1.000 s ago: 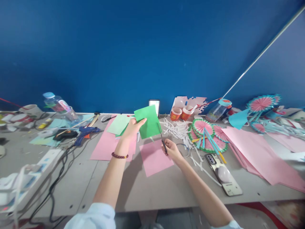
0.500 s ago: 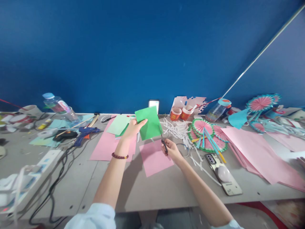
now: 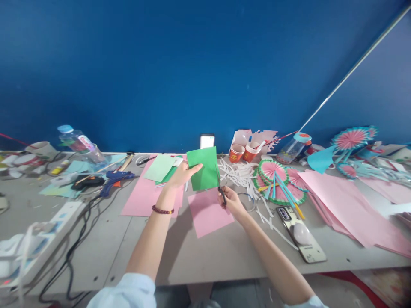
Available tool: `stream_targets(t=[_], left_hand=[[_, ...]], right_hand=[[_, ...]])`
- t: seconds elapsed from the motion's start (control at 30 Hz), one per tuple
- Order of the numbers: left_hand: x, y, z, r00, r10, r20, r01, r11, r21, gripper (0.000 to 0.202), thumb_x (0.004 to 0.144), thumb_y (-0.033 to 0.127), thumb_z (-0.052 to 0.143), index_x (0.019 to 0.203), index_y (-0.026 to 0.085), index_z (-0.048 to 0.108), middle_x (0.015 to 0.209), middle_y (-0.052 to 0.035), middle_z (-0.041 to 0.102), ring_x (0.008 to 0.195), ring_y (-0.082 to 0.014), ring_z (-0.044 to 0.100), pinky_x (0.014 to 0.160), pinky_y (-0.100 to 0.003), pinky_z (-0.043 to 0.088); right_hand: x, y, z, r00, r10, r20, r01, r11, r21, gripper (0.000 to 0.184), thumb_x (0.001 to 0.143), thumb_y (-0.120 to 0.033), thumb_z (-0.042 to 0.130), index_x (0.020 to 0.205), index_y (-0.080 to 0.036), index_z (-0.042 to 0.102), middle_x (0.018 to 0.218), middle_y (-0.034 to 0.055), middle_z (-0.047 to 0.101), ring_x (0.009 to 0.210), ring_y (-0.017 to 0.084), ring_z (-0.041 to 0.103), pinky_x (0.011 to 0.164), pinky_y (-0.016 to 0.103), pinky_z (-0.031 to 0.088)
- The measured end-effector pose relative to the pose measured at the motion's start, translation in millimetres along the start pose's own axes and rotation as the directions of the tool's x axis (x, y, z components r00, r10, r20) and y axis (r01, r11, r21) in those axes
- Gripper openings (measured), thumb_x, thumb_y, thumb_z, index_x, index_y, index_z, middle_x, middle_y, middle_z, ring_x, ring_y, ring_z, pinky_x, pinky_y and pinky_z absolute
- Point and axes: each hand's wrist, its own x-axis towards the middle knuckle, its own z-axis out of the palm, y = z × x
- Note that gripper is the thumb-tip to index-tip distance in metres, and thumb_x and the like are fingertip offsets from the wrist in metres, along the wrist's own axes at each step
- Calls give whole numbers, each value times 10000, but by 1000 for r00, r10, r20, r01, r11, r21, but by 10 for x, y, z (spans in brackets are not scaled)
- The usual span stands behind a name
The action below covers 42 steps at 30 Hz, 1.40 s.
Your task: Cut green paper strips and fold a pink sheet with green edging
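My left hand (image 3: 182, 174) pinches a sheet of green paper (image 3: 205, 171) by its left side, thumb across the front. The sheet is held up above the table, nearly upright. In my right hand (image 3: 230, 200) is a pair of scissors (image 3: 222, 196) with dark handles. Their blades point up along the right edge of the green sheet; whether they are parted I cannot tell. Below both hands a square of pink paper (image 3: 210, 216) lies flat on the table. A larger pink sheet (image 3: 138, 201) with light green paper (image 3: 159, 167) on it lies left of them.
White paper strips (image 3: 237, 175) and pink-and-green paper fans (image 3: 272, 173) lie to the right, near a phone (image 3: 303, 235). Two red paper cups (image 3: 236, 153) stand by the wall. Leftward are a blue glue gun (image 3: 115, 179), a bottle (image 3: 78, 143) and a power strip (image 3: 48, 239).
The green sheet has shifted slightly right and down and turned more upright, its right edge against the scissors. My left hand moved a little right with it; my right hand is nearly still.
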Motion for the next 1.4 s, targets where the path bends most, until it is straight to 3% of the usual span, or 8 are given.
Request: stream_targets(t=[0.27, 0.47, 0.7, 0.8, 0.97, 1.13, 1.4], left_hand=[[-30, 88, 41, 999, -38, -3, 38, 998, 43, 288, 721, 465, 678, 697, 200, 569, 490, 37, 427, 481, -134, 431, 488, -282, 330], [-32, 91, 42, 1000, -26, -2, 26, 999, -29, 305, 673, 483, 706, 710, 202, 593, 549, 5, 518, 570, -186, 524, 529, -304, 390], [-33, 33, 29, 997, -64, -45, 66, 997, 41, 349, 683, 489, 710, 600, 214, 512, 475, 48, 357, 433, -112, 377, 458, -281, 300], [-37, 51, 50, 992, -91, -82, 93, 995, 23, 327, 663, 476, 731, 644, 206, 547, 486, 40, 406, 459, -126, 426, 470, -281, 329], [-35, 101, 118, 988, -104, -111, 95, 991, -89, 318, 626, 438, 765, 741, 180, 619, 662, -51, 616, 699, -223, 591, 579, -318, 442], [-29, 95, 176, 980, -118, -159, 111, 992, -51, 309, 637, 439, 751, 609, 190, 570, 509, 7, 522, 547, -178, 535, 508, -306, 403], [-39, 165, 226, 968, -136, -213, 113, 987, -114, 263, 622, 367, 768, 734, 176, 627, 594, -9, 602, 617, -187, 592, 523, -282, 427]], right_hand=[[-4, -34, 10, 999, 18, -35, -18, 1000, -12, 325, 689, -442, 668, 752, -200, 460, 453, -96, 455, 345, 52, 372, 345, 172, 282], [0, -12, 3, 999, 11, -33, -12, 1000, -8, 301, 695, -420, 669, 753, -203, 470, 452, -98, 438, 357, 54, 366, 359, 177, 284], [-10, -57, 29, 999, 5, -43, -6, 1000, -12, 306, 682, -422, 677, 739, -202, 473, 440, -93, 436, 353, 52, 350, 360, 179, 263], [-17, -72, 32, 999, 3, -46, -4, 1000, -11, 297, 683, -406, 675, 729, -200, 466, 446, -91, 441, 360, 50, 350, 366, 177, 265], [-11, -37, 13, 999, -5, -36, 4, 1000, -9, 287, 697, -397, 666, 729, -202, 458, 442, -94, 435, 358, 50, 342, 368, 179, 263], [3, -11, -4, 999, -1, -33, 1, 1000, -17, 302, 692, -412, 682, 744, -201, 472, 451, -94, 430, 363, 52, 342, 365, 180, 259], [-4, -34, 3, 999, 9, -32, -10, 1000, -25, 319, 681, -425, 689, 732, -204, 465, 461, -93, 435, 367, 52, 335, 360, 179, 265]])
